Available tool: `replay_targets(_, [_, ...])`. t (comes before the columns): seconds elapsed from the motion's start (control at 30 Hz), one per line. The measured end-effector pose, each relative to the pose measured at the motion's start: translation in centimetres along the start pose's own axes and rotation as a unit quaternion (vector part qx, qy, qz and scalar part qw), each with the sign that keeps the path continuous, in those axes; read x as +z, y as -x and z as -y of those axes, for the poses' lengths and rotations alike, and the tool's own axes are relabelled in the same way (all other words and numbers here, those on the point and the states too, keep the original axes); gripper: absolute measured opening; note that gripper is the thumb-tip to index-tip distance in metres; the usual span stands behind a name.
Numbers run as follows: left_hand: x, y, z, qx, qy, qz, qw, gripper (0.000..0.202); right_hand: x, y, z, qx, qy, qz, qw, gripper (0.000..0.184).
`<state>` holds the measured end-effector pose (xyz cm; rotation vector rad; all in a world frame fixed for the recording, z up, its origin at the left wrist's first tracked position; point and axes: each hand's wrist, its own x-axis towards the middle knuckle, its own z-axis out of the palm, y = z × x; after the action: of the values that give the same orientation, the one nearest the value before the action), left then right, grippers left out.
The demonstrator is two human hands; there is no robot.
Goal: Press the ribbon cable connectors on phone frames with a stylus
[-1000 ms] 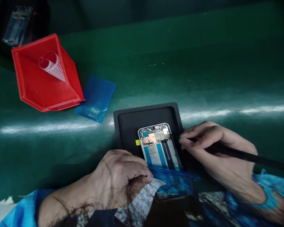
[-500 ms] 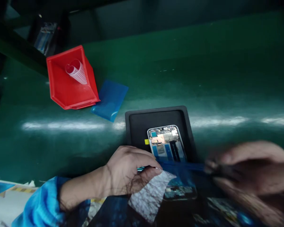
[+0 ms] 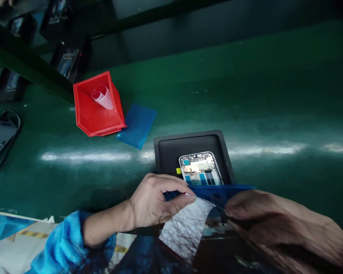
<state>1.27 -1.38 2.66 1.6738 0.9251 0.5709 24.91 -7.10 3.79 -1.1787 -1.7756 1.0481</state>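
Blue film being handled over the near end of an opened phone.

Left hand (image 3: pixel 154 199) pinches the blue film (image 3: pixel 217 190) at its left edge; right hand (image 3: pixel 274 224) is blurred, its grip cannot be told. Advice: keep the film taut and low. Beyond: phone (image 3: pixel 200 169) in black tray (image 3: pixel 165 146), then red bin (image 3: pixel 98 108) on the counter (image 3: pixel 246 95).
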Motion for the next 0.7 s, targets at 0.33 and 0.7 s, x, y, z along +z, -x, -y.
replay_targets(0.33, [-0.1, 0.0, 0.0, 0.003, 0.006, -0.005, 1.0, 0.007, 1.8, -0.4, 0.6, 0.014, 0.031, -0.069, 0.997, 0.023])
replay_targets(0.7, [-0.2, -0.1, -0.2, -0.007, 0.002, 0.005, 1.0, 0.008, 3.0, 0.3, 0.9, 0.066, -0.018, -0.121, 0.99, 0.024])
